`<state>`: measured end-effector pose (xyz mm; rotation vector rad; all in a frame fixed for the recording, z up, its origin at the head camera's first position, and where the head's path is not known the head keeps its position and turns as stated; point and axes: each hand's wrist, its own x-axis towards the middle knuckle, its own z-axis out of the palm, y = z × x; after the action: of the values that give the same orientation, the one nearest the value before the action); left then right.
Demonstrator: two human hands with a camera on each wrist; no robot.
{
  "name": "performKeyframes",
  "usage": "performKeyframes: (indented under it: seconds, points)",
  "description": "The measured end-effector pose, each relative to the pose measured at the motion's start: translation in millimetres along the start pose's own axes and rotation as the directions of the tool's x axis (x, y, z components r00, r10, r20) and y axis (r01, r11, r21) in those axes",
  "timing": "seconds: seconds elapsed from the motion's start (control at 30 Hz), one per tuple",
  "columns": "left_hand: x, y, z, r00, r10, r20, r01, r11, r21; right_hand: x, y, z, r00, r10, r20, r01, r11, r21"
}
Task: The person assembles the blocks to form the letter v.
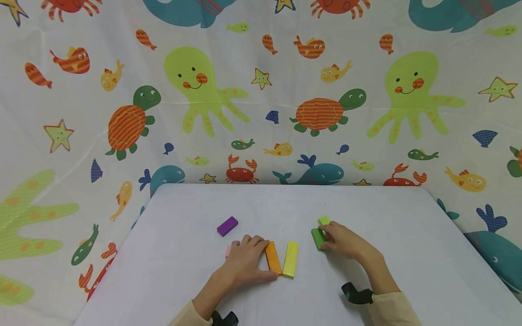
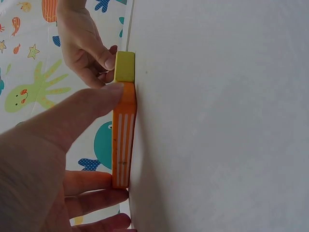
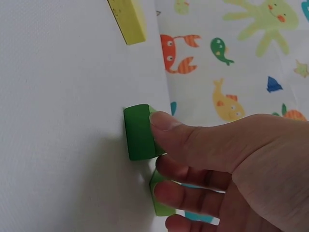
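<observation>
My left hand (image 1: 244, 262) holds an orange block (image 1: 273, 258) lengthwise, thumb at its near end and fingertips at its far end. White stripes mark the side of that block in the left wrist view. A yellow block (image 1: 291, 260) lies close to its right, the near ends almost meeting. With thumb and index finger, my right hand (image 1: 346, 242) pinches a dark green block (image 3: 139, 133) on the white table. Just beyond it is a light green block (image 1: 324, 220), near the other curled fingers in the right wrist view.
Left of centre, a purple block (image 1: 227, 226) lies on the white table (image 1: 179, 253). A pink block (image 1: 228, 251) shows partly behind the left hand. A cloth printed with sea animals (image 1: 253, 108) hangs behind the table's far edge. Each wrist wears a black camera (image 1: 356, 294).
</observation>
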<state>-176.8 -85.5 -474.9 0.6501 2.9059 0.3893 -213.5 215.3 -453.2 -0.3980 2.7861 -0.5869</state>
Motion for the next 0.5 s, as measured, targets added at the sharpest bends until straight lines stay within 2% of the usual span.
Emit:
performKeyframes:
  seconds: [0.5]
  points:
    - [-0.2,0.3,-1.2,1.0,0.0,0.002,0.0,1.0,-0.002,4.2,-3.3,8.0,0.999,-0.005,-0.039,0.005,1.0,0.013]
